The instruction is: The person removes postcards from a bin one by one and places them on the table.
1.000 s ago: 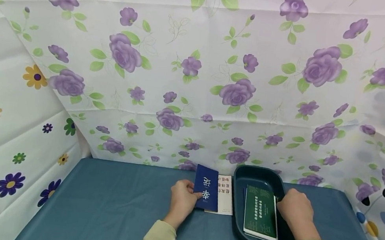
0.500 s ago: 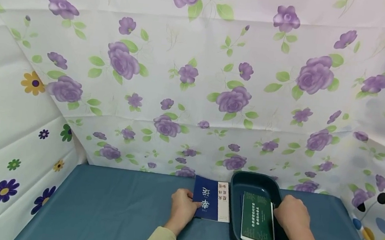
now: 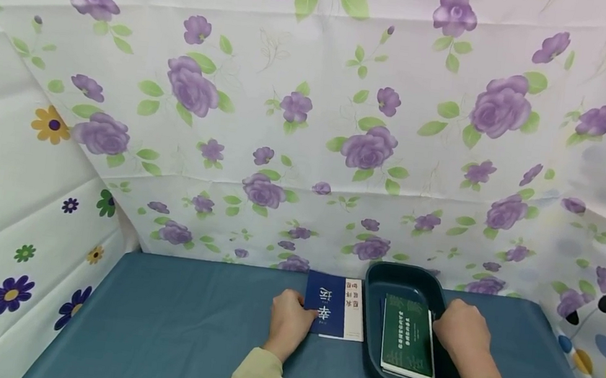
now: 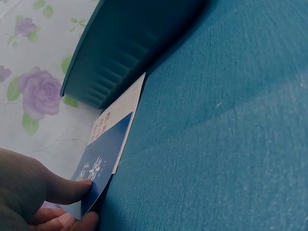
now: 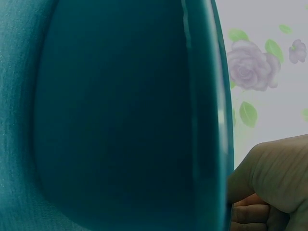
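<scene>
My left hand (image 3: 290,325) pinches the near left edge of a blue card (image 3: 326,304) with white characters, thumb on top and fingers underneath. The blue card overlaps a cream card (image 3: 353,310) with dark characters, whose right part shows. In the left wrist view both cards lie flat by the tray wall, the blue one's pinched corner bent up. My right hand (image 3: 463,335) reaches over the right rim of a dark teal tray (image 3: 365,352), fingers curled at the edge of a green booklet (image 3: 407,335) on a small stack inside. The rim hides these fingertips in the right wrist view.
Blue-green cloth (image 3: 181,325) covers the table. A white floral sheet (image 3: 307,152) hangs along its back edge, with patterned sheets at both sides. The tray stands directly right of the cream card, near the back edge.
The blue card, tilted up and angled a second ago, has come down flat and lined up over the cream card. My right hand and the tray stay in place.
</scene>
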{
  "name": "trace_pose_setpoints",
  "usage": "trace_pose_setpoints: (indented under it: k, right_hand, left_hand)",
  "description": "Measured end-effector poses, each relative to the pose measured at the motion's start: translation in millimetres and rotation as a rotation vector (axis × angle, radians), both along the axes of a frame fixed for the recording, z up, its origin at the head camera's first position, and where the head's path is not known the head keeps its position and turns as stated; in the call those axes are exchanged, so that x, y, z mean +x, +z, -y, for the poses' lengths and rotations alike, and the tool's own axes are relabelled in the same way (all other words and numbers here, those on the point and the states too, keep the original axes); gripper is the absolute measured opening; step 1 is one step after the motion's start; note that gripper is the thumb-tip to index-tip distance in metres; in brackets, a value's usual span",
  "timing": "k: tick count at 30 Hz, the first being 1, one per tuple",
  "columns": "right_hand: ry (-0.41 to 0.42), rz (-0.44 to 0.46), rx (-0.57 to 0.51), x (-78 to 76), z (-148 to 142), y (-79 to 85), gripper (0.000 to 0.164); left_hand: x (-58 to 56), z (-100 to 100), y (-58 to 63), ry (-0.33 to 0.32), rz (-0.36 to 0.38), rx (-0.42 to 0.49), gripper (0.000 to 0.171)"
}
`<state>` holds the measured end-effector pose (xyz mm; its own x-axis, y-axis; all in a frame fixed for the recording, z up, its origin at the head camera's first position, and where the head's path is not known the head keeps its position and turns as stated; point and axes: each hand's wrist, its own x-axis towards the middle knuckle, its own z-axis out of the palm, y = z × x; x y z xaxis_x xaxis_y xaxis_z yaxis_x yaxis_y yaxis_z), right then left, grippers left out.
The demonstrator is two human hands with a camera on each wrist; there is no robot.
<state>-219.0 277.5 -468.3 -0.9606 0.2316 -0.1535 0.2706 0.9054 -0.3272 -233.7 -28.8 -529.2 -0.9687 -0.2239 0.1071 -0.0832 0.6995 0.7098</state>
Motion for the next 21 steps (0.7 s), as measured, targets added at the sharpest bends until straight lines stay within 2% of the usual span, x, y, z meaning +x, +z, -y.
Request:
trace_pose_setpoints:
  k: [9, 21]
  right_hand:
    - [0.001, -0.014, 0.007, -1.8, -0.8, -1.9, 0.021]
    - [0.007, -0.016, 0.014, -2.4, -2.9, -1.0, 0.018]
  left_hand:
    - [-0.4, -2.2, -0.4, 0.006, -0.016, -0.036, 0.056]
    - [2.3, -5.5, 1.4, 0.003, 0.01, -0.08, 0.056]
